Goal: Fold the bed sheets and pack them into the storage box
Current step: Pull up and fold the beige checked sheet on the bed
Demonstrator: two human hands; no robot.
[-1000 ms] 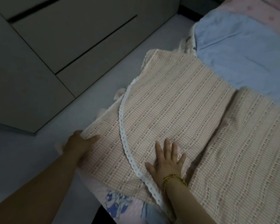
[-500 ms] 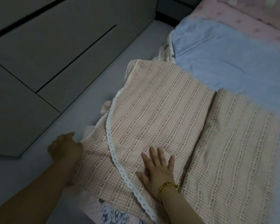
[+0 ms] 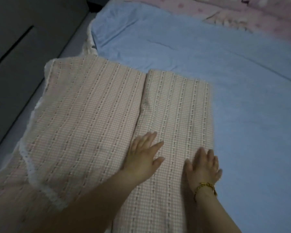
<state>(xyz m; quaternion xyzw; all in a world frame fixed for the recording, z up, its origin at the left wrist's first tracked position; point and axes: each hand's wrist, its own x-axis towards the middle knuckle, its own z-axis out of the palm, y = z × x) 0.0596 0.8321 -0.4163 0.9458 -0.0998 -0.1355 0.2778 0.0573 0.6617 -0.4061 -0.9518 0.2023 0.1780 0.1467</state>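
1. The right grip (image 3: pixel 203 163) is blurred. Its fingers run together, and the links of the bracelet (image 3: pixel 204 187) on its wrist cannot be made out.
2. Both forearms are cut off by the bottom edge.
3. The checked sheet (image 3: pixel 94 115) leaves the picture at the bottom and lower left, so its near end is not seen.
4. The left grip (image 3: pixel 143 157) and its forearm cover part of this sheet and the lower end of the lace trim (image 3: pixel 34 167).
5. The blue sheet (image 3: pixel 208 64) is cut off by the right edge and lies partly hidden under the checked sheet.
6. The pink bedding (image 3: pixel 242 15) is cut off at the top, and its print is too blurred to tell.
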